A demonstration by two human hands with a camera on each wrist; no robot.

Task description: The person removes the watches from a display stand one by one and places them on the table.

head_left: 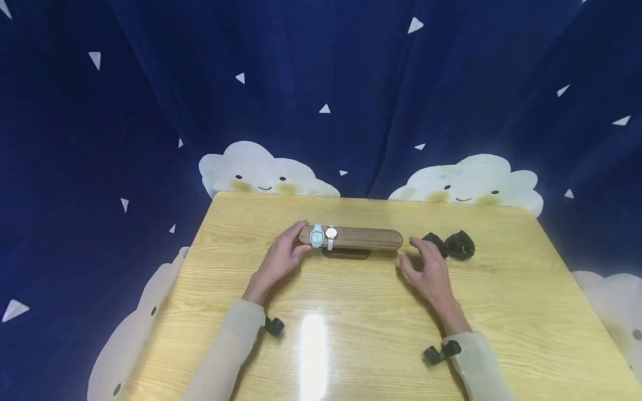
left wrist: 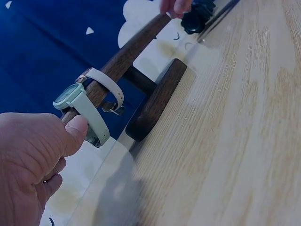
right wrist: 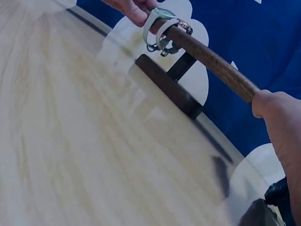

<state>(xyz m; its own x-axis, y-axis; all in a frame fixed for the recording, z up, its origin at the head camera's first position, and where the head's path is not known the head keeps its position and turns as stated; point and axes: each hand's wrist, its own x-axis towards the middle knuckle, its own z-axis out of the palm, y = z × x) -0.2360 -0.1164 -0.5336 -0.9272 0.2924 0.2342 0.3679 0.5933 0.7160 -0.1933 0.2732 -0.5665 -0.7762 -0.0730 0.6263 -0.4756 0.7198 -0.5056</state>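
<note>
On the desk [head_left: 366, 312] rests a stand [head_left: 346, 255]. The left grip [head_left: 280, 257] pinches the left end of its bar [head_left: 368, 238], probably for steadiness; the right grip [head_left: 432, 275] is spread by the other end, contact unclear. Nearby black things [head_left: 460, 245] are indistinct. A green watch [head_left: 317, 237] and white watch [head_left: 331, 233] circle the bar, apparently for display, undersides partly hidden.

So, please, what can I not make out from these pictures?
Time on the mint watch: head view, dial too small.
Right end of the wooden bar: right wrist view, behind the right hand.
Shape of the left black object: head view, partly behind that hand.
Most of that hand: left wrist view, cut by top edge.
</note>
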